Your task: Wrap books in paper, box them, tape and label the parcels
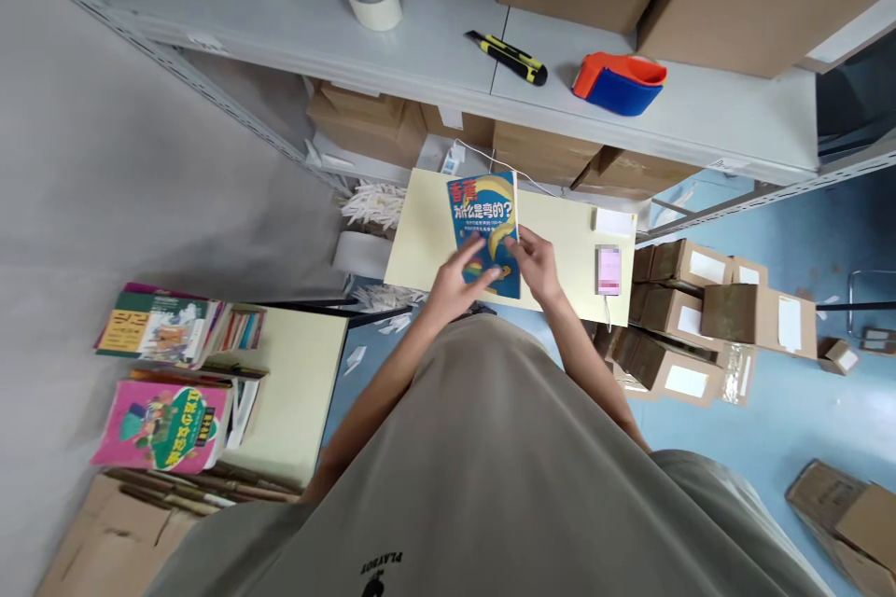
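Note:
A blue paperback book (483, 196) with a yellow banana and Chinese lettering on its cover is at the pale yellow tabletop (424, 229), in front of my body. My left hand (456, 284) reaches over the book's lower left, thumb and forefinger spread apart on the cover. At the right edge, my right hand (536, 267) grips the book, its thumb on the cover and the other fingers partly hidden. A phone with a blurred pink screen (609, 270) lies farther right, with a white cable at its lower end. Above it is a small white box (614, 222).
A grey shelf (434, 42) above the table carries a tape roll (374, 0), a yellow-black utility knife (509, 57) and an orange-blue tape dispenser (620, 84). Books (164, 424) are piled on the left side table (301, 392). Cartons (690, 326) stand on the right.

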`<state>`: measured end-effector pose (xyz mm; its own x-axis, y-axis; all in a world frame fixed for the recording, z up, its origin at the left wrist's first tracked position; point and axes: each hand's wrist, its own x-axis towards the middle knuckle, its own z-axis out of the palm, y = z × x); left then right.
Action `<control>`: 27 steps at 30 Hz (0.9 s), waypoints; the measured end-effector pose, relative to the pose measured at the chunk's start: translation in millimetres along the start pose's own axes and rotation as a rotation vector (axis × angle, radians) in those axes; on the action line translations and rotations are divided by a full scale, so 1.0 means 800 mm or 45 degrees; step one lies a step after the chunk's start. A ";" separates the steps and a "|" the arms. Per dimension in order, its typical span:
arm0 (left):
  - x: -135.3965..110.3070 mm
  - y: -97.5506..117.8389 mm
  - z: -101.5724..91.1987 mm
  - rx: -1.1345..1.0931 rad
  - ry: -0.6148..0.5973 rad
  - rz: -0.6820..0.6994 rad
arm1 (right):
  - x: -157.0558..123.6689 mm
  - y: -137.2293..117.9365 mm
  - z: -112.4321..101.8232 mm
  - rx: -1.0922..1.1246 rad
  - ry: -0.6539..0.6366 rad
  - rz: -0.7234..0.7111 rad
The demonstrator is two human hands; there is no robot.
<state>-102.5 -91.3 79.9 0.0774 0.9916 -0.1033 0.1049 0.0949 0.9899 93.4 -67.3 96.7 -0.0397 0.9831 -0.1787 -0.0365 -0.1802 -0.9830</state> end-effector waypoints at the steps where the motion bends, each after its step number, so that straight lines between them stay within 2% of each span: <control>1: 0.010 -0.002 -0.015 -0.009 0.087 -0.006 | 0.002 -0.002 -0.008 0.084 -0.028 0.026; 3: 0.028 -0.005 -0.042 -0.104 0.172 -0.083 | 0.001 -0.005 -0.022 0.188 -0.061 0.087; 5: 0.042 -0.004 -0.061 -0.268 0.090 -0.212 | -0.002 -0.007 -0.030 0.230 -0.060 0.130; 7: 0.050 0.002 -0.069 -0.354 0.005 -0.292 | -0.003 -0.007 -0.034 0.243 -0.055 0.147; 9: 0.054 0.008 -0.069 -0.353 0.013 -0.295 | -0.001 -0.008 -0.036 0.245 -0.060 0.142; 14: 0.069 0.019 -0.072 -0.232 0.071 -0.201 | 0.011 -0.019 -0.048 0.183 -0.044 -0.017; 18: 0.090 0.029 -0.085 0.010 0.094 0.136 | 0.024 -0.032 -0.062 -0.004 -0.011 -0.210; 21: 0.101 0.043 -0.088 0.040 0.062 0.345 | 0.032 -0.037 -0.065 -0.068 -0.004 -0.271; 24: 0.104 0.054 -0.085 0.002 0.082 0.357 | 0.038 -0.041 -0.061 -0.074 0.020 -0.290; 27: 0.104 0.054 -0.081 -0.069 0.113 0.238 | 0.041 -0.042 -0.060 -0.098 0.049 -0.249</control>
<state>-156.0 0.8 120.6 0.0030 0.9960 0.0894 0.0430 -0.0895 0.9951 141.0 -27.3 122.2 -0.0011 0.9999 0.0154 0.0363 0.0155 -0.9992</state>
